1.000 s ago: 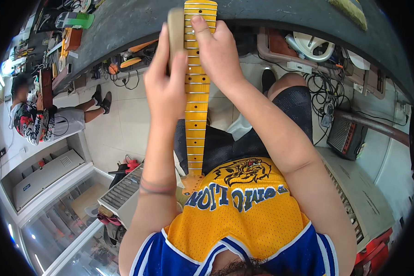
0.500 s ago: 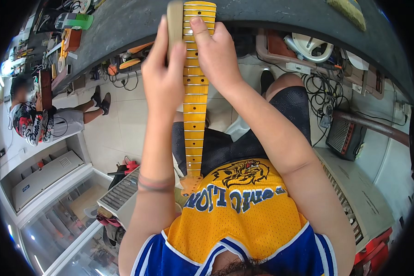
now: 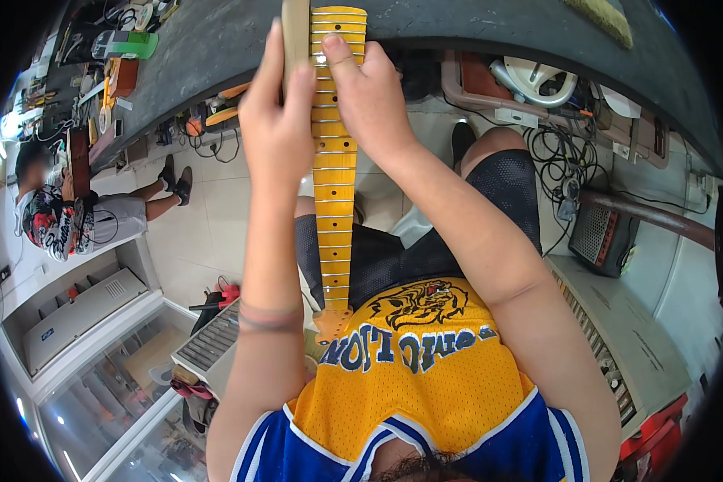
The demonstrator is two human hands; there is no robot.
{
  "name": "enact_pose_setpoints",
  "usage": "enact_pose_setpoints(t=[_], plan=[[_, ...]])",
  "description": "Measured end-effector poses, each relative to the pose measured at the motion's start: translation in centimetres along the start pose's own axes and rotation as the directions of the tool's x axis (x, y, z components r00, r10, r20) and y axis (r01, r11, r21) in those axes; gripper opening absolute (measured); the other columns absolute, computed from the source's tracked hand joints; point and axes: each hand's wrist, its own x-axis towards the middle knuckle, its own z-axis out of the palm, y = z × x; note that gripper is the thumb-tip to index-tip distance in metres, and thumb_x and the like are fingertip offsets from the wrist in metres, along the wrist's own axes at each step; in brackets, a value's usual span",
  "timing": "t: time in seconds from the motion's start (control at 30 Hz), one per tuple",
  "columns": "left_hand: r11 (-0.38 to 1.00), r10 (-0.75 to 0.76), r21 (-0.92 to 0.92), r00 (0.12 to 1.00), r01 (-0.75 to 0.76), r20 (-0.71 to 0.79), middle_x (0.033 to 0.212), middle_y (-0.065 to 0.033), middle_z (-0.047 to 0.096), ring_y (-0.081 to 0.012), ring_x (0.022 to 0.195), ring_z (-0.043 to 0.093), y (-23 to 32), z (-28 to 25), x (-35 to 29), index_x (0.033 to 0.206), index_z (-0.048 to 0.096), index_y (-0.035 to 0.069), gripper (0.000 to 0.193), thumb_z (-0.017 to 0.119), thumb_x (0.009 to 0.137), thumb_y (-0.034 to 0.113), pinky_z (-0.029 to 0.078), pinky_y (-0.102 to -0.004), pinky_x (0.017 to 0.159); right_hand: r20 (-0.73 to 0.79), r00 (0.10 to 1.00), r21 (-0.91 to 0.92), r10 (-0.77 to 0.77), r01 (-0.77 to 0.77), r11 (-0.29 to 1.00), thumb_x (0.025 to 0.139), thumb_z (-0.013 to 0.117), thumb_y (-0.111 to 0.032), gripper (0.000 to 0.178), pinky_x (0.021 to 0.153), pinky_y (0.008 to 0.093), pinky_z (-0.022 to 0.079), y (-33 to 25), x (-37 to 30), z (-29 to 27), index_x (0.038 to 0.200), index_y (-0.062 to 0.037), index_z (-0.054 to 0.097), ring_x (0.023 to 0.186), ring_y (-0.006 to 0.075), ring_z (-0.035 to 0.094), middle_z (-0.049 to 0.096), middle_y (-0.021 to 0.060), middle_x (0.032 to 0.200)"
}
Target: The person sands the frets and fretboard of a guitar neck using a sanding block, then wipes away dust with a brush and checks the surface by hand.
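A yellow maple guitar neck [image 3: 334, 194] with metal frets and dark dots runs lengthwise in front of me, headstock end [image 3: 332, 321] against my shirt and far end at the bench edge. My right hand [image 3: 375, 107] grips it near the far end, thumb on the fretboard and fingers around the right side. In my left hand [image 3: 277, 132] is a pale wooden block [image 3: 296, 50], held between thumb and fingers along the left edge of the neck. The face of the block turned to the neck is hidden.
A dark workbench [image 3: 241, 36] curves across the far side, with tools and a green-and-grey item [image 3: 128, 45] at left and a brush-like block [image 3: 602, 18] at right. Below are bins, coiled cables [image 3: 566, 161] and an amplifier [image 3: 605, 233]. Another person [image 3: 64, 205] sits at left.
The wooden block in my left hand has slid slightly farther away along the neck. Neck and both hands appear a little farther left, partly because the whole view has shifted.
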Motion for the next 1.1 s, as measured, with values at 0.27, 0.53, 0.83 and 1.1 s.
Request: enact_pose_setpoints(t=[0.27,0.53,0.83,1.1], plan=[[1.000,-0.009,0.004,0.999,0.010,-0.054,0.132,-0.0105,0.073,-0.0105,0.109,0.064,1.0,0.3,0.8,0.162,0.049,-0.007,0.057,0.062,0.110,0.013,0.052,-0.0269,0.099,0.038,0.998,0.013,0.044,-0.044,0.999,0.111,0.064,-0.052,0.061,0.089,0.0440,0.058,-0.2,-0.2,0.0,0.111,0.0087,0.063,0.098,0.0337,0.077,0.077,0.0243,0.101],[0.999,0.017,-0.035,0.998,-0.020,-0.063,0.135,-0.0133,0.074,-0.0133,0.112,0.067,-0.4,-0.2,-1.8,0.162,0.051,-0.006,0.058,0.063,0.109,0.013,0.053,-0.0287,0.100,0.020,1.000,0.041,0.006,-0.007,0.999,0.111,0.065,-0.052,0.061,0.088,0.0439,0.058,0.2,0.0,0.1,0.112,0.0091,0.063,0.098,0.0335,0.076,0.077,0.0245,0.101],[0.999,-0.016,-0.044,1.000,0.015,-0.025,0.138,-0.0119,0.074,-0.0103,0.114,0.065,1.5,-0.3,4.1,0.161,0.053,-0.005,0.055,0.062,0.110,0.014,0.051,-0.0262,0.102,0.069,0.996,0.016,0.056,-0.058,0.998,0.111,0.064,-0.052,0.060,0.088,0.0435,0.058,-1.1,-0.4,0.5,0.112,0.0088,0.063,0.097,0.0328,0.076,0.077,0.0235,0.100],[0.993,-0.068,-0.099,0.996,0.063,-0.050,0.155,-0.0191,0.064,-0.0186,0.139,0.060,0.0,-1.0,-4.9,0.162,0.048,-0.009,0.057,0.059,0.110,0.010,0.044,-0.0310,0.117,0.027,1.000,0.106,0.008,-0.011,0.994,0.111,0.065,-0.050,0.058,0.090,0.0433,0.058,0.0,-0.1,0.3,0.113,0.0081,0.065,0.099,0.0309,0.076,0.078,0.0223,0.103]])
